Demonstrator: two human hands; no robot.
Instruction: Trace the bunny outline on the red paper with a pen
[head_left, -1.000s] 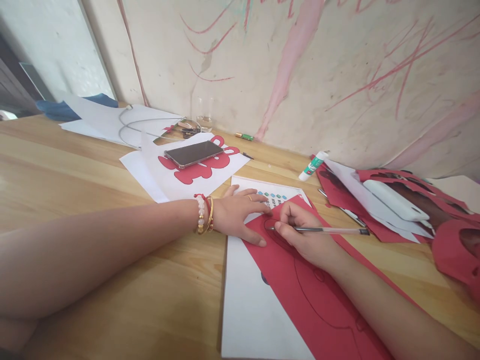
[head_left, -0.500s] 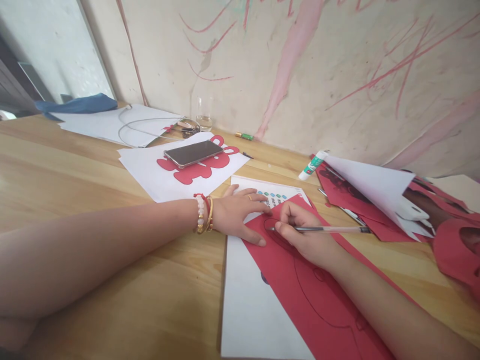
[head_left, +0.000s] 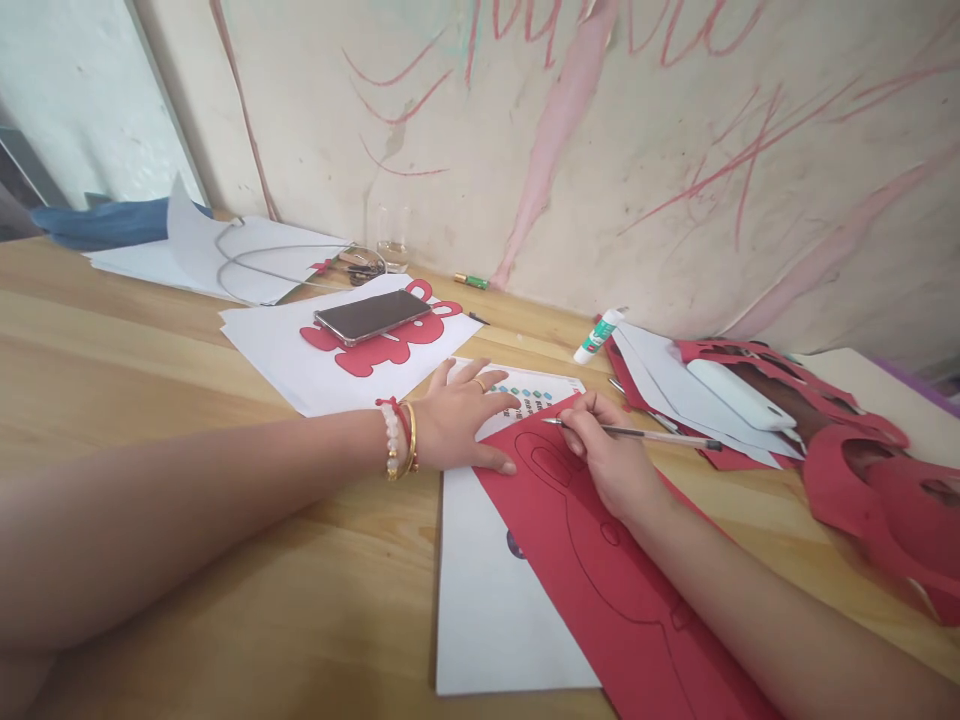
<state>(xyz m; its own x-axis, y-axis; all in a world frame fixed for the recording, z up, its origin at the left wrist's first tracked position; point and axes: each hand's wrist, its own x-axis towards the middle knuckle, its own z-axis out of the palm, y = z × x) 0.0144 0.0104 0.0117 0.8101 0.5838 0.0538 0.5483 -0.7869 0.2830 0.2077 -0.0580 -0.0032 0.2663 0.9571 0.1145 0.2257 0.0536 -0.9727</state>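
Fingers of the right hand (head_left: pixel 619 465) are closed around a slim clear-barrelled pen with a dark cap end (head_left: pixel 660 436), its tip at the far end of a long red paper sheet (head_left: pixel 536 520); whether the tip touches the sheet I cannot tell. The left hand (head_left: pixel 454 422) is open, palm down with its fingers spread, the thumb on the left edge of the red sheet and the other fingers over the printed far part of a flat white rectangular pad (head_left: pixel 487 620). The red sheet lies slantwise across this pad, running toward the near right, and carries thin dark curved outlines, partly covered by the right hand and forearm.

Farther left on the pale wooden desk (head_left: pixel 337 600), a dark-screened phone (head_left: pixel 375 316) rests on a red rabbit-shaped figure (head_left: pixel 371 357) on white paper (head_left: pixel 262 345). Beyond it are a thin grey looped cable (head_left: pixel 225 262) and a clear drinking glass (head_left: pixel 393 250) near the wall (head_left: pixel 300 110). A white and green glue stick (head_left: pixel 598 336) stands tilted beyond the red sheet. To the right, a white rounded rectangular device (head_left: pixel 742 395) lies among white sheets and red paper cutouts with holes (head_left: pixel 840 480).
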